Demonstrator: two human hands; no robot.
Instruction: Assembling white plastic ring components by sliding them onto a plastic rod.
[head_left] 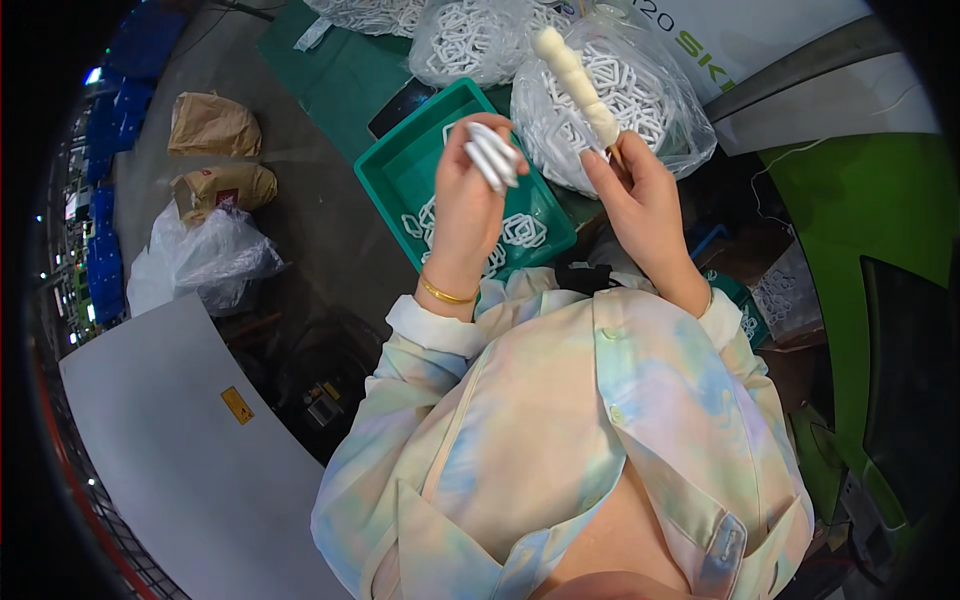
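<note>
My left hand (pixel 468 195) is raised over a green plastic tray (pixel 400 172). Its fingers are curled round a small stack of white plastic frames (pixel 491 157). More white angular frames (pixel 524 231) lie loose in the tray below. To the right, my right hand (pixel 645 205) grips the lower end of a cream-coloured lumpy rod (pixel 575 80), pinched between thumb and fingers. The rod tilts up and away to the left, in front of a clear plastic bag (pixel 640 90) full of white frames. The fingers hide its lower end.
A second filled clear bag (pixel 465 45) sits behind the tray on a green surface (pixel 300 60). At left are brown paper bags (pixel 215 125), crumpled clear plastic (pixel 205 260) and a pale panel (pixel 180 400). A green-and-white machine (pixel 850 190) stands at right.
</note>
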